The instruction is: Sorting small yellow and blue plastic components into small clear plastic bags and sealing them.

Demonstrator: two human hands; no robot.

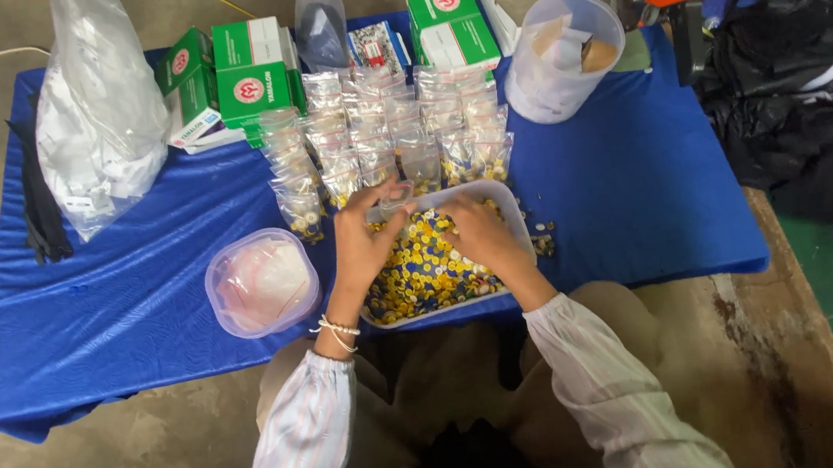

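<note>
A white rectangular tray [513,207] full of small yellow, blue and white round pieces [420,269] sits at the near edge of a blue mat [624,196]. My left hand [362,239] holds a small clear plastic bag [392,202] over the tray's far left corner. My right hand [477,236] rests in the pieces on the tray's right side, fingers curled; whether it grips any I cannot tell. Rows of filled small clear bags [388,136] lie just beyond the tray.
A round clear tub [262,283] stands left of the tray. Green and white boxes [247,73], a big clear plastic bag [99,111] and a tall clear container [562,56] line the mat's far side. Dark cloth [798,120] lies at right. Stray pieces [541,241] lie beside the tray.
</note>
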